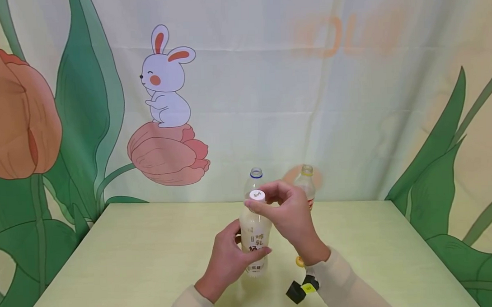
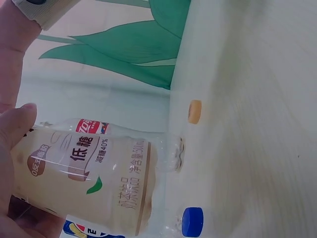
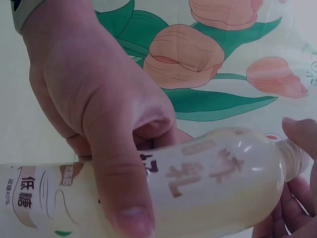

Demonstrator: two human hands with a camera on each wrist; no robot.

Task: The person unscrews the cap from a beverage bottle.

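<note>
My left hand (image 1: 229,253) grips the body of a clear plastic bottle of pale milk tea (image 1: 252,225), with the thumb across its front label. The bottle stands upright between both hands. At its top, the thumb and fingers of my right hand (image 1: 290,210) pinch the white cap (image 1: 257,195), which sits on the neck. The right wrist view shows the left thumb (image 3: 119,188) lying over the bottle's printed side. Right-hand fingers curl around the neck end there.
Two clear capless bottles stand behind, one with a blue neck ring (image 1: 256,173), the other with a yellow neck ring (image 1: 307,171). A blue cap (image 2: 192,222) and an orange-yellow cap (image 2: 195,112) lie on the pale table (image 1: 152,251). A curtain with printed tulips (image 1: 168,151) hangs behind.
</note>
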